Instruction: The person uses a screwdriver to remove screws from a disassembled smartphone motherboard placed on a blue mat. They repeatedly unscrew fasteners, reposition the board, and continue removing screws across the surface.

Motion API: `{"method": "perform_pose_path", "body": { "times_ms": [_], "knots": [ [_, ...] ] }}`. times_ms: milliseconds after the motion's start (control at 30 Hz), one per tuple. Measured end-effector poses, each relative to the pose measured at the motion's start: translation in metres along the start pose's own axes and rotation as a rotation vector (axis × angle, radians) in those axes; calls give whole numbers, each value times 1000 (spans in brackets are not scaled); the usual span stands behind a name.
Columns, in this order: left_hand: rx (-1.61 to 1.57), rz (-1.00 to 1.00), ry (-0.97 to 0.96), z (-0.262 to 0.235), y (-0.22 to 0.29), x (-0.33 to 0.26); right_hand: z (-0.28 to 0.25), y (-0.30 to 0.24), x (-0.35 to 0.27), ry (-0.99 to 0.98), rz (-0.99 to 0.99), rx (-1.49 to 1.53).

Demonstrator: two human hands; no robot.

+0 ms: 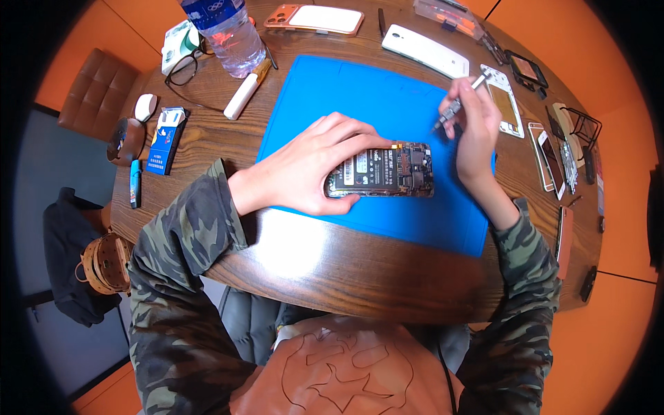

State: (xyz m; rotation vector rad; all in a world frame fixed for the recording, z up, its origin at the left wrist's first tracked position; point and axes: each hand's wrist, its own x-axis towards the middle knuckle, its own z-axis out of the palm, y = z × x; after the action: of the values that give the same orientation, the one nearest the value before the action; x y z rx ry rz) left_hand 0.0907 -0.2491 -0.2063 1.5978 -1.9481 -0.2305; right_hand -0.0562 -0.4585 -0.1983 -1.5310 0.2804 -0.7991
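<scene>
An opened smartphone, its black battery and circuit board bare, lies on a blue work mat. My left hand grips it across its left end, thumb along the near edge and fingers along the far edge, covering that end. Off the phone's right side, above the mat's right part, my right hand is closed around a slim silver screwdriver. The screwdriver is tilted, its tip pointing down and left, apart from the phone.
A water bottle, eyeglasses and a blue box stand at the left. Beyond the mat lie a white phone and an orange phone. More phones, phone parts and tweezers fill the table's right side.
</scene>
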Motion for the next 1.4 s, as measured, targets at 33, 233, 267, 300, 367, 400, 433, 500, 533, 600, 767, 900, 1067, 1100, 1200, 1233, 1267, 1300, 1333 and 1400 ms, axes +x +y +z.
{"method": "perform_pose_path", "body": {
  "times_ms": [33,233,267,300,367,400,433,500,533,600,767,900,1067,1100,1200,1233,1267,1300,1333,1400],
  "knots": [
    [-18,7,-19,-1,1,-1,-3,-4,-9,-2,19,9],
    [18,59,-129,-5,9,-4,-16,-8,-43,-16,13,-56],
    [25,54,-136,-4,10,-4,-17,-7,-44,-24,6,-58],
    [39,51,-140,-4,11,-3,-18,-7,-44,-30,-3,-63],
    [61,35,-149,-4,12,-1,-19,-6,-42,-48,70,-89],
    [60,34,-151,-4,12,-1,-19,-6,-41,-39,102,-100],
    [61,33,-151,-4,13,0,-20,-6,-40,-36,121,-101],
    [75,29,-147,-4,14,1,-20,-6,-37,-27,182,-114],
    [87,28,-144,-4,14,1,-20,-5,-36,-25,207,-116],
    [118,23,-136,-1,15,1,-21,-4,-33,-41,233,-104],
    [202,36,-114,3,13,-2,-24,1,-31,-32,275,-94],
    [224,71,-86,2,11,-3,-26,2,-31,-48,271,-90],
    [249,69,-97,3,12,-2,-26,2,-31,-63,256,-95],
    [231,65,-97,2,13,-2,-26,2,-30,-68,253,-97],
    [216,66,-107,0,14,-2,-25,2,-30,-71,253,-100],
    [215,67,-107,0,14,-1,-25,2,-30,-67,248,-90],
    [220,70,-109,-1,15,-1,-25,1,-31,-69,260,-127],
    [216,67,-111,-1,15,0,-25,1,-31,-68,265,-153],
    [217,65,-115,-1,15,0,-24,1,-31,-80,252,-170],
    [217,61,-120,-1,16,0,-24,1,-31,-71,270,-177]
  ]
}}
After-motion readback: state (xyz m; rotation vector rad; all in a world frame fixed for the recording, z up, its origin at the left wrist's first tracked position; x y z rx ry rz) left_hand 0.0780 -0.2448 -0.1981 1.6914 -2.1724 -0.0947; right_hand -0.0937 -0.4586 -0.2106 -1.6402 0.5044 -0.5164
